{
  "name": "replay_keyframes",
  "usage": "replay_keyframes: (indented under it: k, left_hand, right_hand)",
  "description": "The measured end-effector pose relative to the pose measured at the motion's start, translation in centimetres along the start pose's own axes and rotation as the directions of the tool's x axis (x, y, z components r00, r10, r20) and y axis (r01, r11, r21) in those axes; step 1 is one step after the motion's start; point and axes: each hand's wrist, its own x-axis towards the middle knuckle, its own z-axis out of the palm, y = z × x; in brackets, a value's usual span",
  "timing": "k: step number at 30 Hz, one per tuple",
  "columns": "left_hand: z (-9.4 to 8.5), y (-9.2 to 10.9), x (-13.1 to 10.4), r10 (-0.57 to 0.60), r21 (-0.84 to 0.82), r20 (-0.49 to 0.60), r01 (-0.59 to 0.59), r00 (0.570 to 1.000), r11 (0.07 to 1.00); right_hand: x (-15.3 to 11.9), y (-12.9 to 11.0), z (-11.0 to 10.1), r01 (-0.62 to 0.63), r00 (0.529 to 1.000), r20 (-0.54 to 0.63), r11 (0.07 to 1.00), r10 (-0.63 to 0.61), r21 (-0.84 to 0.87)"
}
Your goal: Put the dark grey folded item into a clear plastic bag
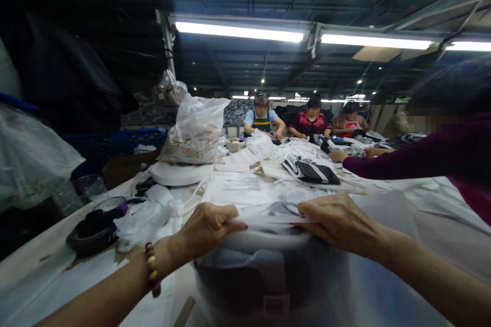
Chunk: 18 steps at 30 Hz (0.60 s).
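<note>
A frosted, see-through plastic bag stands close in front of me at the table's near edge. Inside it is a dark item with a pale rectangular outline low on its front; its kind is blurred by the plastic. My left hand pinches the gathered top edge of the bag on the left, thumb pressed to fingers. On the right, my right hand grips the same edge. The plastic is stretched between the two hands, above a whitish rounded rim.
Left lie a black ring-shaped object, a tape roll and crumpled plastic. A filled clear bag stands farther back. White sheets and a black-and-white folded piece lie ahead. A co-worker's purple sleeve reaches in from the right.
</note>
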Motion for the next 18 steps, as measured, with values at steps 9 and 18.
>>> replay_keyframes:
  k: [9, 18]
  left_hand:
    - [-1.5, 0.2, 1.0, -0.099, -0.02, 0.028, 0.1, 0.995, 0.995]
    - [-3.3, 1.8, 1.0, -0.152, 0.233, -0.002, 0.148, 0.988, 0.961]
  right_hand:
    - [0.2, 0.1, -0.5, -0.155, 0.987, 0.043, 0.988, 0.154, 0.015]
    - [1.0, 0.6, -0.9, -0.375, 0.922, 0.159, 0.919, 0.354, 0.126]
